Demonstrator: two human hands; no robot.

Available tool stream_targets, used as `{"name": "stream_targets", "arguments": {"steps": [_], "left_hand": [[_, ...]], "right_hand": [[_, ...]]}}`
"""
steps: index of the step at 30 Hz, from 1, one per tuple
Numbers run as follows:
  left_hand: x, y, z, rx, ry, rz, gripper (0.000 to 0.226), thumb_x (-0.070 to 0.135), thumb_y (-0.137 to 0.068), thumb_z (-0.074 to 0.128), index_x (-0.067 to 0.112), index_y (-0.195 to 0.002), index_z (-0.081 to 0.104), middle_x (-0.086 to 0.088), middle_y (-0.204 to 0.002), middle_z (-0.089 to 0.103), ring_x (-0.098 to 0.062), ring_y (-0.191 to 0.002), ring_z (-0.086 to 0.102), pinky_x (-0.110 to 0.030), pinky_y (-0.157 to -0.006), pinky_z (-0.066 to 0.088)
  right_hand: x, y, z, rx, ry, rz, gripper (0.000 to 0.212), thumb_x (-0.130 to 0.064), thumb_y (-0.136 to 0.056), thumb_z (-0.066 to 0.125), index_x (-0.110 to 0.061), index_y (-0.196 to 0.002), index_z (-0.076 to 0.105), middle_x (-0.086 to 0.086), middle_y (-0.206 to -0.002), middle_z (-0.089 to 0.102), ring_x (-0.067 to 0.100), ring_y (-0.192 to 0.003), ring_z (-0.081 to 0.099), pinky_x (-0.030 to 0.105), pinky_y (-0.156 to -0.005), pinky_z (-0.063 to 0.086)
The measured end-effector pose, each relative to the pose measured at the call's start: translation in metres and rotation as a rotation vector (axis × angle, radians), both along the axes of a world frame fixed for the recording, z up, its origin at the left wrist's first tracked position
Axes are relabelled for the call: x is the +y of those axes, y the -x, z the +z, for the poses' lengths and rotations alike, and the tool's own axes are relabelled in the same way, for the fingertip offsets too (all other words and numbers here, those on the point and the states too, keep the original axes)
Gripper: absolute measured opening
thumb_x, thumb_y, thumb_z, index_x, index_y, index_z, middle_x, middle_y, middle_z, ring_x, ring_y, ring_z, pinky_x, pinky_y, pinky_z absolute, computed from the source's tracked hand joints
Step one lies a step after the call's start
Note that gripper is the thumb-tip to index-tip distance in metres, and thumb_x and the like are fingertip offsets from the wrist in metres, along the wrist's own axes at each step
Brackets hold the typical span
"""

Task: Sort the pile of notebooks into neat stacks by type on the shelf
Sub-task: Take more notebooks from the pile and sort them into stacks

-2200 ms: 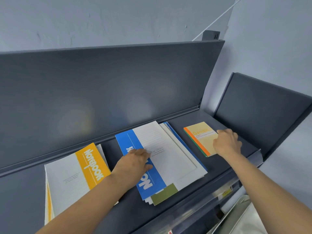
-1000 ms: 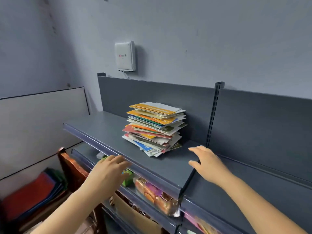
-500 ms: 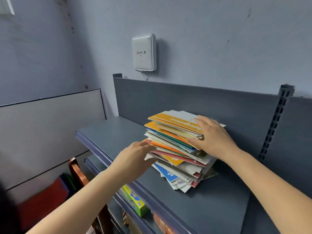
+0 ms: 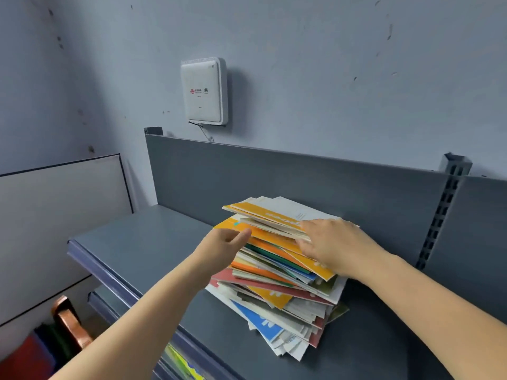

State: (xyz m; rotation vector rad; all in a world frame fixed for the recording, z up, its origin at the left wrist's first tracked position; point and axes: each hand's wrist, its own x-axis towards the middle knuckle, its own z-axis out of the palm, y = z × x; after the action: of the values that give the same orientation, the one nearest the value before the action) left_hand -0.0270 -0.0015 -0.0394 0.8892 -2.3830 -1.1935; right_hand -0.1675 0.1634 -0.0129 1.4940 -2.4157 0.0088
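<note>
The pile of notebooks (image 4: 274, 283) sits on the top grey metal shelf (image 4: 142, 242), which holds nothing else in view. The pile is loose and fanned, with covers in orange, green, red, olive and white jutting out at odd angles. A blue-and-white notebook (image 4: 263, 322) pokes out low on the near side of the pile.

The right hand (image 4: 332, 245) lies on the pile's near right part. Its fingers (image 4: 304, 231) curl over the front edge of the top notebooks (image 4: 269, 212), white with an orange band, and grasp them, raising them slightly off the layers beneath. The left hand (image 4: 222, 245) is at the pile's near left corner. Its thumb rests against the edge of an orange notebook (image 4: 263, 237) just under the raised ones and its fingers curl below. Whether it truly pinches that cover cannot be told.

Behind the pile stands the shelf's grey back panel (image 4: 274, 174), and to the right of the pile is a slotted upright (image 4: 441, 212). On the wall above and left of the pile hangs a white box (image 4: 204, 90) with small logos. Below and left of the pile, a lower shelf (image 4: 104, 297) holds a yellow-green packet (image 4: 181, 363), only partly seen. Farther left of the pile is a brown wooden piece (image 4: 68, 319)
</note>
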Motion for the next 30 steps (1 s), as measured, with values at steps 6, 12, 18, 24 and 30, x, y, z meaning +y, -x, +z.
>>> {"name": "stream_targets", "arguments": {"steps": [6, 12, 18, 24, 30], "left_hand": [[0.001, 0.006, -0.002, 0.202, -0.520, -0.108, 0.049, 0.054, -0.093, 0.048, 0.008, -0.106, 0.061, -0.007, -0.109, 0.068, -0.018, -0.094, 0.063, -0.040, -0.106, 0.046], [0.000, 0.013, 0.003, 0.271, -0.726, -0.179, 0.082, 0.063, -0.086, 0.051, 0.007, -0.144, 0.036, -0.007, -0.106, 0.066, -0.019, -0.094, 0.066, -0.033, -0.095, 0.054], [0.000, 0.016, -0.003, 0.307, -0.844, -0.106, 0.029, 0.024, -0.091, 0.063, 0.003, -0.111, 0.060, -0.009, -0.081, 0.067, -0.018, -0.062, 0.063, -0.024, -0.050, 0.050], [-0.002, 0.017, -0.002, 0.309, -0.819, -0.101, 0.035, 0.009, -0.092, 0.060, 0.006, -0.126, 0.052, -0.010, -0.105, 0.069, -0.018, -0.075, 0.068, -0.024, -0.046, 0.054], [-0.008, 0.009, -0.007, 0.292, -0.792, -0.151, 0.031, 0.012, -0.093, 0.060, 0.013, -0.123, 0.053, -0.006, -0.107, 0.070, -0.021, -0.089, 0.071, -0.031, -0.061, 0.060]], "right_hand": [[-0.007, -0.020, 0.019, 0.100, 0.008, -0.061, 0.032, -0.036, -0.102, 0.024, -0.015, -0.101, 0.049, 0.005, -0.104, 0.064, 0.028, -0.094, 0.062, 0.032, -0.067, 0.036], [-0.034, -0.075, 0.019, 0.283, -0.156, -0.055, 0.024, -0.014, -0.099, 0.032, -0.010, -0.106, 0.055, 0.009, -0.105, 0.064, 0.031, -0.094, 0.064, 0.033, -0.057, 0.032], [-0.046, -0.107, 0.013, 0.042, -0.078, -0.133, 0.048, -0.056, -0.093, 0.036, -0.017, -0.111, 0.058, 0.005, -0.111, 0.063, 0.026, -0.102, 0.059, 0.034, -0.064, 0.033], [-0.017, -0.039, 0.029, -0.523, 0.271, -0.433, 0.068, -0.065, -0.088, 0.040, -0.021, -0.140, 0.044, -0.001, -0.144, 0.046, 0.021, -0.131, 0.042, 0.038, -0.102, 0.038], [-0.021, -0.020, -0.001, -0.640, 0.228, -0.603, 0.059, -0.063, -0.088, 0.044, -0.007, -0.107, 0.053, 0.005, -0.106, 0.059, 0.019, -0.094, 0.056, 0.027, -0.064, 0.040]]}}
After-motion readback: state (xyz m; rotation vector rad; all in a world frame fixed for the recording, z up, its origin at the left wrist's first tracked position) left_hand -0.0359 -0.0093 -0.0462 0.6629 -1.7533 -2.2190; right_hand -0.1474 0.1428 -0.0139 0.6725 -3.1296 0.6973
